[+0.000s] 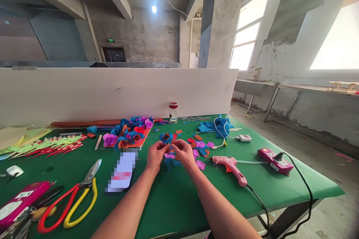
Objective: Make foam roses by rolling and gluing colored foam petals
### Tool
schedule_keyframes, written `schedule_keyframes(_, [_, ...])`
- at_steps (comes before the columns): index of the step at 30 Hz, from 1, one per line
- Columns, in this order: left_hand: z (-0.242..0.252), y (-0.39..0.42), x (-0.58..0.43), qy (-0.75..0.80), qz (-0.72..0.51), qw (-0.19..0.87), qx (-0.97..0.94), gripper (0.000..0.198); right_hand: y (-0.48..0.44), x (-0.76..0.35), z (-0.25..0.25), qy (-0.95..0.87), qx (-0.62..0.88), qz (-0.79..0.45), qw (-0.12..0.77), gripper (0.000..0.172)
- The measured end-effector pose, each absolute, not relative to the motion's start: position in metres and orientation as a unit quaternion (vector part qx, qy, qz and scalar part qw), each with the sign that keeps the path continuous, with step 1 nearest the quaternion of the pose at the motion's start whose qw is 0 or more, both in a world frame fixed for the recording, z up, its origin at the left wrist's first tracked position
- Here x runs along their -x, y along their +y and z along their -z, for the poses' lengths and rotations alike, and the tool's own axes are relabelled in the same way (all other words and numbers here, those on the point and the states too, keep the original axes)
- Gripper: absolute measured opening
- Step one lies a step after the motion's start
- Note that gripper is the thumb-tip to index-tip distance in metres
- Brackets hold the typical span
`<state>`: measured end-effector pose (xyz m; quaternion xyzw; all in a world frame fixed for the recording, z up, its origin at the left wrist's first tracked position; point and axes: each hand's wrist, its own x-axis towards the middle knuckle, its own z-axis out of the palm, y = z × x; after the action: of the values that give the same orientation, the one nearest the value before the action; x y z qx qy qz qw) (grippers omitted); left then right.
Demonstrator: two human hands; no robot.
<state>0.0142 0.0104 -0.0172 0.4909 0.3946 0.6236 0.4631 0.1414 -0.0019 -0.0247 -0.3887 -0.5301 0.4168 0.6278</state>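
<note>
My left hand point(156, 155) and my right hand point(183, 153) meet over the table, thumbs and fingertips pinched together. A small blue paper petal point(171, 148) shows between the fingertips, mostly hidden by them. Just behind my left hand sits a blue paper flower point(166, 137) with a dark orange centre. Loose petals in purple point(200, 164), blue point(169, 163) and orange point(198, 137) lie scattered around my hands. Right of them a pink glue gun point(230, 167) rests on its side, its nozzle towards the petals.
Finished paper flowers point(131, 133) are heaped at the back left. Scissors point(80, 190) and a phone point(122, 171) lie left of my arms. A jar point(173, 112) stands before the white partition point(117, 93). A power strip point(275, 161), its black cord and a white charger point(245, 138) occupy the right.
</note>
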Motion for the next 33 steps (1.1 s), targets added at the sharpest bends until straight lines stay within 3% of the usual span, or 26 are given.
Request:
schedule_keyframes(17, [0.0195, 0.0114, -0.0184, 0.388, -0.624, 0.464, -0.495, 0.028, -0.0026, -0.1398, 0.0252, -0.561, 0.424, -0.368, 0.608, 0.024])
schedule_keyframes(33, [0.0163, 0.0096, -0.0151, 0.401, -0.607, 0.42, -0.542, 0.025, -0.005, -0.1403, 0.0202, -0.517, 0.356, -0.43, 0.649, 0.025])
